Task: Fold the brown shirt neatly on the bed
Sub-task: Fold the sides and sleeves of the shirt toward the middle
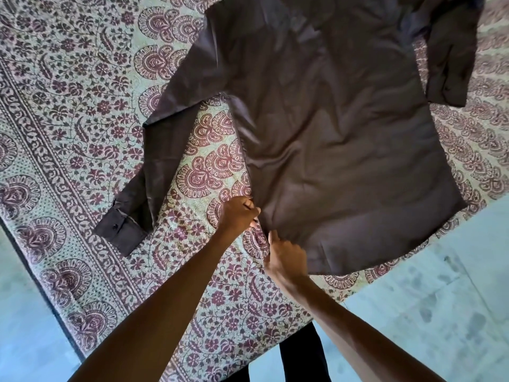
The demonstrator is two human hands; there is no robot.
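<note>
The brown shirt (330, 133) lies spread flat on the bed (82, 133), its near corner pinched in the curled fingers of the left hand (239, 214) and right hand (286, 257), so an uneven pull could drag the cloth beyond them into creases.

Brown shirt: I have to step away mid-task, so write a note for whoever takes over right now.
Left hand pinches the brown shirt at its side edge, near the hem corner.
Right hand grips the hem beside it.
Shirt lies spread on the bed; its near sleeve stretches out to the left, its far sleeve lies upper right.
Done: spread flat. Left: sleeves in, then all folds.
</note>
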